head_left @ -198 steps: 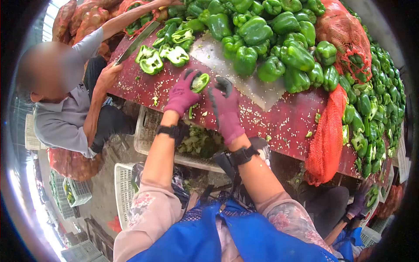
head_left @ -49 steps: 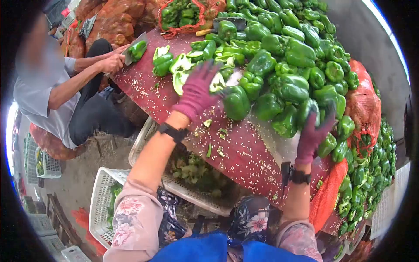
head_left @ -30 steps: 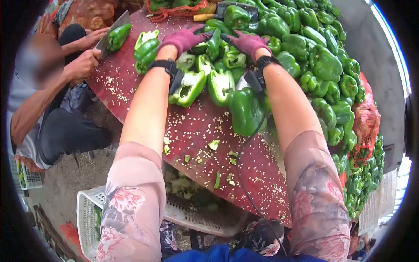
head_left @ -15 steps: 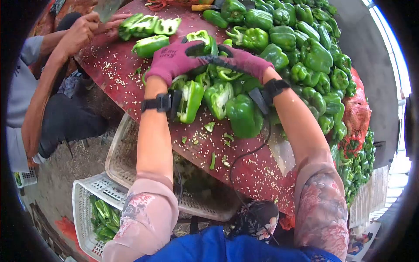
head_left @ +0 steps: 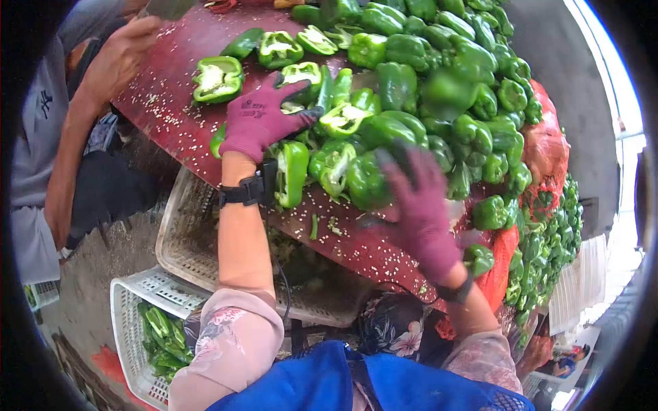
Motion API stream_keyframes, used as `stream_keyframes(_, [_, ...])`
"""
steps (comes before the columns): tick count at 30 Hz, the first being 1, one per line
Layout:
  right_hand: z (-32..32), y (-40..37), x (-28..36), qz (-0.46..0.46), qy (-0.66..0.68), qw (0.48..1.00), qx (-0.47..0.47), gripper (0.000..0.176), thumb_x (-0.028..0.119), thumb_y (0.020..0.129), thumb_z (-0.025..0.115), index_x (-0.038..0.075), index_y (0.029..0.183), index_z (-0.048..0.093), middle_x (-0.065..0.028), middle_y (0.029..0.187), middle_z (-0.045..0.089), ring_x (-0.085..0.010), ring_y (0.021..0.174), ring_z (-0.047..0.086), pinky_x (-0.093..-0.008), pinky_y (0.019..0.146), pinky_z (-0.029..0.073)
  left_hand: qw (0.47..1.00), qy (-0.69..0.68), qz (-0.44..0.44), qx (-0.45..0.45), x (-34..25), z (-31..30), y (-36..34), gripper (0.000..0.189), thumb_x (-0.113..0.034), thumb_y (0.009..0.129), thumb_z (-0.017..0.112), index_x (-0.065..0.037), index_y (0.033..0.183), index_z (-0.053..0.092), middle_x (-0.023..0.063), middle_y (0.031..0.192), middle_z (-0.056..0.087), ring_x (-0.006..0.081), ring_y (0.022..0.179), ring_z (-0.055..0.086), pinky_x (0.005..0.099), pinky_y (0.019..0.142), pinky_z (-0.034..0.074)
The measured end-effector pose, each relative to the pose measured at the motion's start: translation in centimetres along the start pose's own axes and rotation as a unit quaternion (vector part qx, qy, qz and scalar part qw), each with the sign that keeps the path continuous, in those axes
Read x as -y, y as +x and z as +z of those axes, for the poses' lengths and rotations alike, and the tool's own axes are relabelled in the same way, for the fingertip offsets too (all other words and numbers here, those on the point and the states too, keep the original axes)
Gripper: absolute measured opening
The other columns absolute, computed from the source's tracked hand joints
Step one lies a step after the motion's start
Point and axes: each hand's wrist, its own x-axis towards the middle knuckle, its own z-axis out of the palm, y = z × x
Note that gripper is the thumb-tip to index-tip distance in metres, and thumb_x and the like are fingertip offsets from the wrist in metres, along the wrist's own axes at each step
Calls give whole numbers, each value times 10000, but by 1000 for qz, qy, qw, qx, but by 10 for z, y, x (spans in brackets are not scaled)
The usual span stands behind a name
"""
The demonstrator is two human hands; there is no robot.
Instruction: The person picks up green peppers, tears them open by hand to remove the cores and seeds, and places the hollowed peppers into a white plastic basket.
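Note:
My left hand [head_left: 264, 120], in a maroon glove with dark fingertips, rests over cut green peppers at the table's middle. Its fingers are spread, with a pepper half [head_left: 303, 72] against them; no firm grip shows. My right hand [head_left: 421, 209], gloved alike and smeared by motion, has its fingers apart beside a whole green bell pepper [head_left: 367, 181], holding nothing visible. Between the hands lie an opened pepper half [head_left: 343, 120] and another half [head_left: 334, 168] with pale seeds. A cut pepper [head_left: 291, 175] sits just below my left wrist.
A big heap of whole green peppers [head_left: 404, 85] covers the far right of the red table [head_left: 178, 75]. Across on the left, a co-worker's hand [head_left: 127, 58] is near a blade [head_left: 168, 8]. Below stand a white crate [head_left: 140, 284] with pepper pieces and a dirty crate [head_left: 178, 233].
My hands have parted: the right swung down and right towards the table's near edge, while the left stayed by the cut peppers. Pepper halves beyond my left hand are now spread farther apart.

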Motion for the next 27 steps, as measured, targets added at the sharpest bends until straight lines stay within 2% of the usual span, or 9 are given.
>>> stream_keyframes(1, [20,-15,-1,17,2,1000,18,849,263,575,844,247,1349,495,-183,1431,389,-414,1242,424,-466,1008,408,1000,-6,4,-4,-4,1,-1,681,-697,737,615,-365,1327,542,93,1492,395,275,1222,546,401,987,448])
stream_keyframes(5, [64,-23,-16,18,81,993,-80,802,222,572,849,228,1298,508,-196,1382,408,-405,1205,455,-473,978,435,999,32,16,-8,-5,-3,-3,643,-576,758,675,-337,1338,536,116,1447,448,295,1276,488,410,1021,429])
stream_keyframes(9, [69,-66,-36,109,113,967,-203,793,215,608,844,125,1293,455,-184,1294,450,-372,1179,479,-460,978,434,999,28,16,8,-1,-1,-4,674,-678,753,610,-374,1347,517,86,1459,430,313,1330,405,465,1039,397])
stream_keyframes(12, [99,-96,-49,314,368,818,-311,832,236,626,860,42,1289,396,-157,1256,462,-323,1188,467,-443,1016,396,999,9,-12,29,-12,-7,-12,683,-674,752,613,-349,1347,528,92,1484,406,299,1299,462,456,1020,414])
stream_keyframes(15, [107,-91,-65,305,263,872,-278,971,285,625,881,-4,1367,326,-153,1355,423,-297,1269,408,-414,1091,321,1000,7,-17,22,-19,-4,-14,686,-677,747,619,-320,1330,556,102,1486,404,286,1277,495,439,999,431])
stream_keyframes(18, [90,-26,-67,286,283,843,-357,1114,326,604,901,-12,1446,254,-178,1454,348,-292,1352,334,-395,1139,255,999,-18,-30,10,-26,-5,-17,692,-700,739,611,-322,1318,568,112,1468,426,286,1256,514,428,992,436])
stream_keyframes(21, [103,-11,-88,286,334,817,-373,1205,347,587,903,-13,1489,190,-186,1510,283,-284,1394,283,-382,1151,237,999,4,-37,6,-32,-8,-18,696,-709,736,608,-323,1314,571,115,1457,440,283,1241,527,425,986,441])
stream_keyframes(25, [89,9,-116,232,276,854,-375,1078,268,614,874,-26,1461,276,-182,1458,379,-281,1344,365,-380,1126,281,1000,10,-27,-10,-26,-1,-18,685,-705,738,612,-318,1302,580,111,1445,453,284,1221,541,422,976,448])
stream_keyframes(27, [66,36,-119,190,330,853,-356,980,252,662,835,-27,1442,312,-185,1422,424,-295,1305,417,-381,1101,323,999,14,-25,-14,-30,-1,-17,677,-700,742,613,-315,1298,583,104,1441,458,284,1213,547,424,967,454])
